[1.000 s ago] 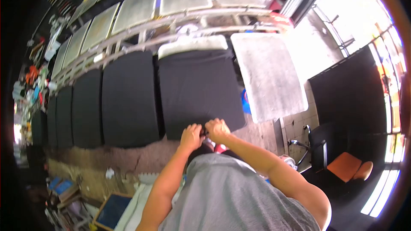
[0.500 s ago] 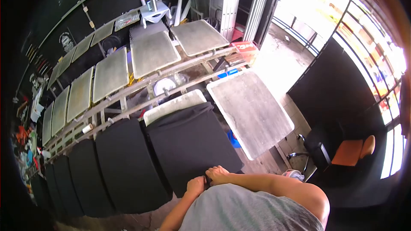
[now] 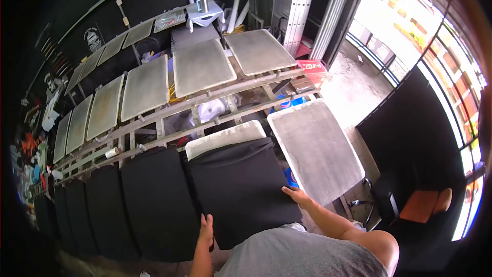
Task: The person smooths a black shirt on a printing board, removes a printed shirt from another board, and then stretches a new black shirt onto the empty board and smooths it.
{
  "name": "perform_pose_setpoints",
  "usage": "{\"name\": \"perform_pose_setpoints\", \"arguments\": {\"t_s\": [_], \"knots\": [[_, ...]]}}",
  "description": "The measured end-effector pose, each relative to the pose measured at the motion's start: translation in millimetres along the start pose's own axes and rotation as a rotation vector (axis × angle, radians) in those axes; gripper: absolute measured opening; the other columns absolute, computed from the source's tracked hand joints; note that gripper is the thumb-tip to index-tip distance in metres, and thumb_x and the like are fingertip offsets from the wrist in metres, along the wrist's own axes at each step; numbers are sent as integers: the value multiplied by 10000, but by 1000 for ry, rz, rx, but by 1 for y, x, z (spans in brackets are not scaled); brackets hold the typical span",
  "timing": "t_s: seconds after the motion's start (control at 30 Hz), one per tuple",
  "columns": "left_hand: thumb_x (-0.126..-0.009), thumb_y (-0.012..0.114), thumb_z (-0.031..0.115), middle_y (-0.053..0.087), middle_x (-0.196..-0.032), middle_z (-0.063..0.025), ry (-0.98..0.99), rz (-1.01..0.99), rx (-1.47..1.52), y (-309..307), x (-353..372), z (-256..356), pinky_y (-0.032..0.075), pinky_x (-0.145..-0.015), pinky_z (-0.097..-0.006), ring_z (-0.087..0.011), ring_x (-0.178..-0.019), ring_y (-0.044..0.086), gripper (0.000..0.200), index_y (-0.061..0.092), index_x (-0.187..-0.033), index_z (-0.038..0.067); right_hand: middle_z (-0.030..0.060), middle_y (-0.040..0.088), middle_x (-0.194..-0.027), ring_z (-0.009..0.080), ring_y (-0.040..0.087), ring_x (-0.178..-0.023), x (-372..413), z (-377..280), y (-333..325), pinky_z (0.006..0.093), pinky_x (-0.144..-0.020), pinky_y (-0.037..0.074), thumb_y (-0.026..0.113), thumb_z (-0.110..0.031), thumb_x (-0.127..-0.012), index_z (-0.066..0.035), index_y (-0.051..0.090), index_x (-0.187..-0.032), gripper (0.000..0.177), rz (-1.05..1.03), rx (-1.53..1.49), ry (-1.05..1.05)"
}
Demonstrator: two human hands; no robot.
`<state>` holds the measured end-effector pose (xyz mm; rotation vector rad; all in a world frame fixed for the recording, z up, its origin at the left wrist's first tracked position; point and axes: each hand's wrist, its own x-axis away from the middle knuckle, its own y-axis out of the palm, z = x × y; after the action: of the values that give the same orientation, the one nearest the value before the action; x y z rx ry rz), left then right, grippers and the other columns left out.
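A black cloth (image 3: 241,190) is drawn over a pale flat board, whose far end (image 3: 225,138) sticks out past the cloth's bunched far edge. At the cloth's near left side is my left hand (image 3: 206,230), fingers stretched along the edge. My right hand (image 3: 299,196) touches the right edge, its visible digit straight on top of the fabric; its other fingers are hidden. Just right of it lies a bare grey board (image 3: 318,149) with a whitish rim. Another black-covered board (image 3: 156,200) is close on the left.
Several bare boards, one of them here (image 3: 205,66), line the far side of a metal rail frame (image 3: 179,134). More black-covered boards continue left. An orange-seated chair (image 3: 417,206) stands right, a red crate (image 3: 313,67) behind. A small table (image 3: 205,14) holds cans.
My hands have parted from the cloth's near edge: the left moved to its left side, the right up along its right side. The camera view has shifted slightly.
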<state>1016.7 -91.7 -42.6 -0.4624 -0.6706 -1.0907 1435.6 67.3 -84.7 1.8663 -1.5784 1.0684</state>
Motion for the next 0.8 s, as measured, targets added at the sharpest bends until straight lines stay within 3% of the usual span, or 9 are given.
{"name": "perform_pose_setpoints", "arguments": {"t_s": [0.03,0.1,0.23,0.3,0.43,0.57,0.63,0.7,0.8], "knots": [[-954,423,783,195,-1716,-126,-104,-111,44,1,19,24,105,-1244,-572,-352,-1561,212,1050,50,-1661,102,209,527,-1500,337,522,-1373,-1,0,-2,450,-1148,416,743,-661,-834,43,428,-1515,1029,-10,12,1],[-1018,436,679,372,-1638,-134,-211,-256,270,-8,1,14,276,-1232,-492,-334,-1505,346,890,279,-1610,33,171,557,-1474,297,556,-1335,-14,1,-3,434,-1120,446,735,-666,-848,30,468,-1494,986,-167,-190,-27],[-1003,420,711,381,-1633,-133,-167,-376,388,-11,-26,-2,273,-1233,-516,-326,-1500,355,888,343,-1588,48,141,593,-1429,256,584,-1287,-28,7,-3,391,-1081,469,733,-668,-858,18,538,-1445,923,-255,-312,0],[-994,424,723,391,-1626,-131,-237,-441,448,-16,-34,-5,279,-1230,-524,-326,-1488,374,901,347,-1586,48,133,608,-1401,236,591,-1261,-33,10,-4,372,-1062,469,734,-674,-854,10,576,-1410,896,-233,-292,25],[-992,431,723,396,-1623,-133,-238,-408,429,-13,-41,-9,289,-1227,-524,-328,-1482,381,896,359,-1582,53,123,630,-1360,206,603,-1222,-57,16,-10,343,-1033,468,737,-684,-849,-1,634,-1358,858,-207,-247,56],[-991,442,721,417,-1610,-135,-256,-366,426,-17,-56,-21,305,-1221,-522,-330,-1476,391,888,380,-1572,52,137,613,-1405,232,607,-1239,-114,69,-26,367,-1061,474,726,-570,-916,-3,535,-1450,802,-357,-148,-284],[-990,446,719,423,-1606,-134,-255,-350,453,-19,-55,-23,308,-1222,-516,-328,-1473,396,887,384,-1570,51,141,609,-1416,239,608,-1243,-96,49,-21,374,-1068,475,723,-542,-933,-3,510,-1473,792,-418,-102,-370],[-993,452,712,424,-1606,-132,-251,-323,398,-13,-51,-14,311,-1225,-495,-320,-1475,395,879,392,-1566,49,146,620,-1407,257,621,-1244,-43,-3,-7,405,-1071,495,716,-413,-973,-16,464,-1500,706,-385,-466,90],[-981,478,717,423,-1606,-132,-252,-274,435,-13,-53,-17,320,-1223,-484,-311,-1478,392,896,393,-1565,43,127,660,-1356,258,645,-1216,-47,-2,-3,438,-1071,504,694,-395,-988,-16,562,-1414,585,-465,-503,-14]]}}
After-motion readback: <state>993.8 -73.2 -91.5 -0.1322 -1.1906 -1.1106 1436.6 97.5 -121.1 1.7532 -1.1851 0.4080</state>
